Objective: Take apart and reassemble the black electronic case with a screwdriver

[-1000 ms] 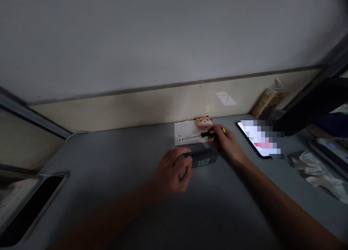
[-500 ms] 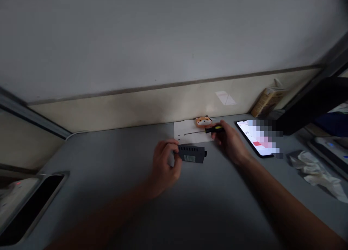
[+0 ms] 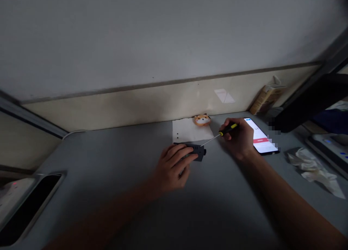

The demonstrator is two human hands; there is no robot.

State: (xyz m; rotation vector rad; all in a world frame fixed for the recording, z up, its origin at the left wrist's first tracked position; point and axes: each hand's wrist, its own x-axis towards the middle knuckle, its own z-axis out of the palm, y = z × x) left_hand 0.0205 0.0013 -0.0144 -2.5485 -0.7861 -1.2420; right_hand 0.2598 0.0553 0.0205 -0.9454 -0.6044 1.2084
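A dark grey box point(image 3: 200, 156) with vent slots and a black knob at its right end lies on the grey desk. Fingers of my left hand point(image 3: 174, 167) lie over its left and middle part, holding it. My right hand point(image 3: 239, 139) is closed round the black and yellow handle of a screwdriver point(image 3: 228, 129). The shaft slants down to the left, and its tip is at the box's upper right edge; whether it touches cannot be made out. Behind the box is a white paper point(image 3: 187, 129) with two small dark dots at its left, and an orange animal-face object point(image 3: 202, 120) at its top right.
A lit phone point(image 3: 265, 143) lies just right of my right hand. Crumpled tissue point(image 3: 312, 168) is farther right, with a carton point(image 3: 266, 98) against the wall behind. A dark-screened device point(image 3: 29, 206) sits at the desk's left edge.
My left hand has moved right and spread over the box. My right hand has shifted right and turned the screwdriver; its tip has come from above the paper down to the box.
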